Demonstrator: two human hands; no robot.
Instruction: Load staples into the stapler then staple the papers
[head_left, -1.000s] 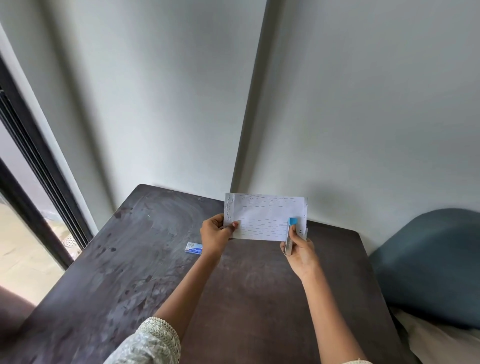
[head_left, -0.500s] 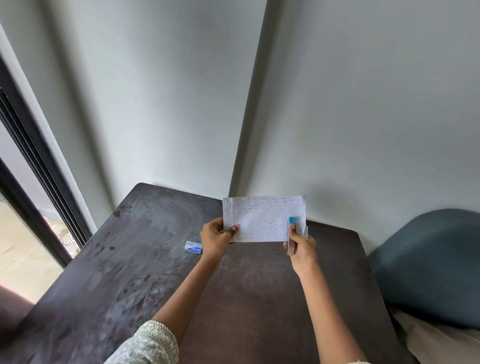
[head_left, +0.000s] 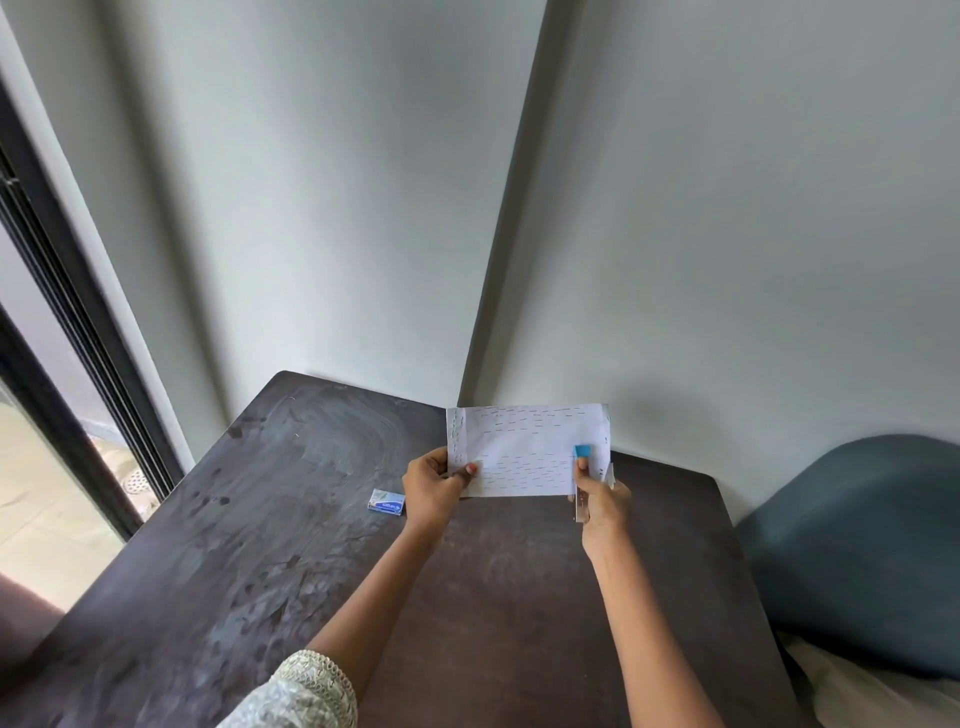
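Observation:
White papers (head_left: 524, 449) with rows of staple marks are held up above the far part of the dark table (head_left: 260, 545). My left hand (head_left: 434, 486) pinches their lower left corner. My right hand (head_left: 602, 501) grips a small stapler (head_left: 582, 470) with a blue tip and metal body, clamped over the papers' lower right edge. A small blue staple box (head_left: 386, 502) lies on the table left of my left hand.
A grey wall corner stands right behind the table. A dark window frame (head_left: 67, 332) runs down the left side. A blue cushion (head_left: 857, 545) and white bedding (head_left: 883, 696) sit beyond the table's right edge.
The papers and both hands have shifted slightly; the sheet now sits a little more level, and the stapler stays at the lower right edge.

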